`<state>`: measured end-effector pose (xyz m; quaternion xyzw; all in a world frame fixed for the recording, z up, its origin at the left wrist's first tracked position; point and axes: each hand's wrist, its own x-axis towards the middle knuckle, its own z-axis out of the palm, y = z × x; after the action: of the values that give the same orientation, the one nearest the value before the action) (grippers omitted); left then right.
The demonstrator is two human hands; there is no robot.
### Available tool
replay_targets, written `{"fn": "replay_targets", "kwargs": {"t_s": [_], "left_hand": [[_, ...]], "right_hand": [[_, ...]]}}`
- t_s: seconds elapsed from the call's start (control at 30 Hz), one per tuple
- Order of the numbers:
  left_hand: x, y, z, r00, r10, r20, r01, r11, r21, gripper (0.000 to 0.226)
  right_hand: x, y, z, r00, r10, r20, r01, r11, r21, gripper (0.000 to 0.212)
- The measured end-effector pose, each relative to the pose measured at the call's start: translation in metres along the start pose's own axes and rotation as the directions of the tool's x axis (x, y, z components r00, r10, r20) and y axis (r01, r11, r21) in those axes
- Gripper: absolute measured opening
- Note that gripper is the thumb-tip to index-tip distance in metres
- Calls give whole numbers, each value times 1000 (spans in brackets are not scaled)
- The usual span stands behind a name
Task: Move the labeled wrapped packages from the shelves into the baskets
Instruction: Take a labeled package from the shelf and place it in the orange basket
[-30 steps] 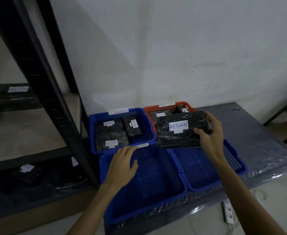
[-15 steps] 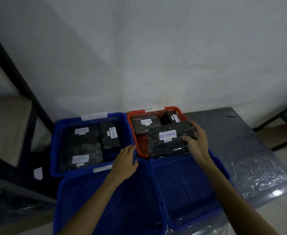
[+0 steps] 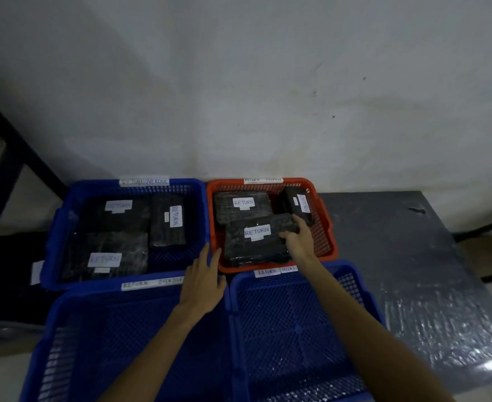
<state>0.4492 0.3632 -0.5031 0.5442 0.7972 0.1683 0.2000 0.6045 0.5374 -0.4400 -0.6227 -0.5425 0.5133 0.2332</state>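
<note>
Black package (image 3: pixel 250 248) lies in orange basket (image 3: pixel 324 233), right grip (image 3: pixel 298 242) clasping its edge.

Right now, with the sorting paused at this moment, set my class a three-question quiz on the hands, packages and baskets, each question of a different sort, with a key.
1. True or false: the right hand grips a package labelled RETURN, in the orange basket.
2. How many wrapped packages lie in the back-left blue basket? A: two. B: three. C: four.
3. Fill the gap: the left hand, its fingers outstretched, holds ____.

Key: 1 true; 2 B; 3 nothing.
</note>
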Motion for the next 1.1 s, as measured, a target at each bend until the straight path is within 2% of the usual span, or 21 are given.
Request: {"fn": "replay_targets", "kwargs": {"t_s": [0.17, 0.37, 0.53, 0.8, 0.93, 1.1], "left_hand": [[1, 0, 15, 995, -31, -93, 31, 1000, -8, 67], [2, 11, 20, 984, -94, -152, 97, 995, 14, 62], [1, 15, 20, 974, -127, -187, 128, 992, -4, 64], [0, 16, 23, 971, -162, -175, 160, 987, -25, 64], [1, 16, 23, 971, -173, -167, 171, 985, -27, 66], [2, 18, 12, 981, -179, -77, 176, 984, -37, 66]], "right_hand": [[29, 20, 14, 993, 50, 107, -43, 996, -75, 61], [41, 42, 24, 983, -45, 179, 84, 972, -219, 65], [50, 50, 28, 972, -66, 226, 141, 932, -335, 66], [63, 57, 31, 968, -22, 250, 134, 888, -440, 57], [61, 58, 30, 964, -37, 262, 160, 871, -464, 66], [57, 49, 21, 951, -26, 308, 189, 839, -510, 70]]}}
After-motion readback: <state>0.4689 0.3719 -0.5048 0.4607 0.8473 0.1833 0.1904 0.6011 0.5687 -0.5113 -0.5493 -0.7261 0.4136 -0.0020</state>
